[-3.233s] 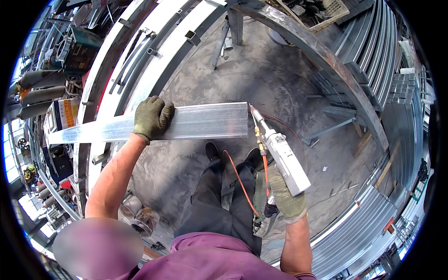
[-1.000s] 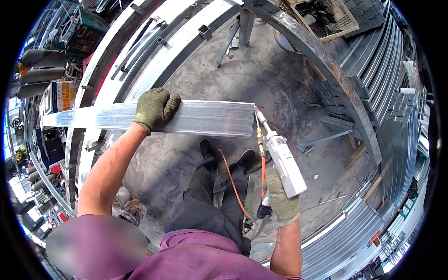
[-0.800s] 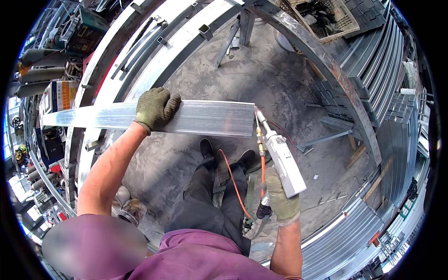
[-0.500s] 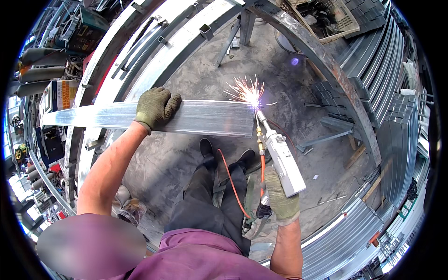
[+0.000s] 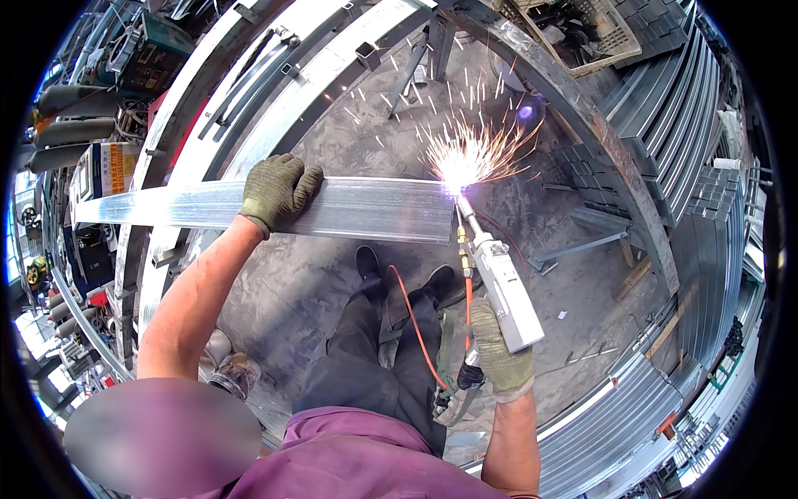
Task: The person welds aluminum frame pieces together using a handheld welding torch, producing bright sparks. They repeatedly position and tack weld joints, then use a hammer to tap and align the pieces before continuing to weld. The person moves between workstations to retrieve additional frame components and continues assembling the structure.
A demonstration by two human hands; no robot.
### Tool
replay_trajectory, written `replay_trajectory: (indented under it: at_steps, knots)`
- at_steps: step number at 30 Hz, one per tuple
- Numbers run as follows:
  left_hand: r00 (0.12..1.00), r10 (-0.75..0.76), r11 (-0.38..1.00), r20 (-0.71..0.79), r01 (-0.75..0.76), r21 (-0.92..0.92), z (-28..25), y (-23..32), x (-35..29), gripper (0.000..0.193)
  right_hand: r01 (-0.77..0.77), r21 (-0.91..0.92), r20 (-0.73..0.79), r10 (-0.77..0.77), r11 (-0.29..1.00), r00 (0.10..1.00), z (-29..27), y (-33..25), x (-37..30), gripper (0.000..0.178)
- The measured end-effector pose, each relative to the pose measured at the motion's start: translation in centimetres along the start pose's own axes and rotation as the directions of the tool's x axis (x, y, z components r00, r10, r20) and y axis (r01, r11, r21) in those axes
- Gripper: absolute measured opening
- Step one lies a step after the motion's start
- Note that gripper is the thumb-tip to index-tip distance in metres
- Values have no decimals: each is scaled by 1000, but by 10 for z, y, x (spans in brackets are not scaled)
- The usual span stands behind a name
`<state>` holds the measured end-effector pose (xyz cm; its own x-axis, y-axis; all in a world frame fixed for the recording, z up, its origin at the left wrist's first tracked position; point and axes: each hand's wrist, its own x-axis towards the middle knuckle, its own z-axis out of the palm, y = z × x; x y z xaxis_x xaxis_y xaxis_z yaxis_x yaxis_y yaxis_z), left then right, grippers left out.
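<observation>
A wide, shiny metal tube (image 5: 374, 209) lies crosswise in front of me, its left part over the steel frame and its right end sticking out over the floor. My left hand (image 5: 281, 193), in an olive work glove, grips it around the middle with curled fingers. My right hand (image 5: 500, 353), gloved alike, is closed round the rear of a white handheld torch (image 5: 509, 287). The nozzle meets the tube's far right corner, where a bright glow and a spray of sparks (image 5: 470, 158) hide the contact point. An orange hose (image 5: 406, 303) trails from the torch past my legs.
Curved-looking steel beams (image 5: 332, 79) fill the far left, and another frame bar (image 5: 582, 108) runs down the right. Stacks of metal profiles (image 5: 706, 258) stand at the right. A plastic crate (image 5: 619, 50) of dark pieces sits at the back right. My shoes (image 5: 367, 262) are below the tube.
The spark spray has grown much larger and scatters farther up and to the right. Both hands, the torch and the tube have hardly moved.
</observation>
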<state>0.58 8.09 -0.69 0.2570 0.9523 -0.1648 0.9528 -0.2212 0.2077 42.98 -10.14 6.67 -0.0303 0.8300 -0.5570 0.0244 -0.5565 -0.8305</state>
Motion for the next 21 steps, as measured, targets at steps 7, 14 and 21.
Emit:
replay_trajectory:
  at_steps: [7,14,21]
  knots:
    - [999,-18,1000,32,18,15,-2,3,1,43,-11,-143,-6,10,990,1000,-1,-2,-1,43]
    - [1000,6,1000,14,-6,4,2,-2,1,43,-38,-104,-22,35,994,999,1,-3,-3,40]
    - [1000,16,1000,6,-16,17,1,-2,1,42,0,-110,-22,-3,994,1000,1,-2,-5,38]
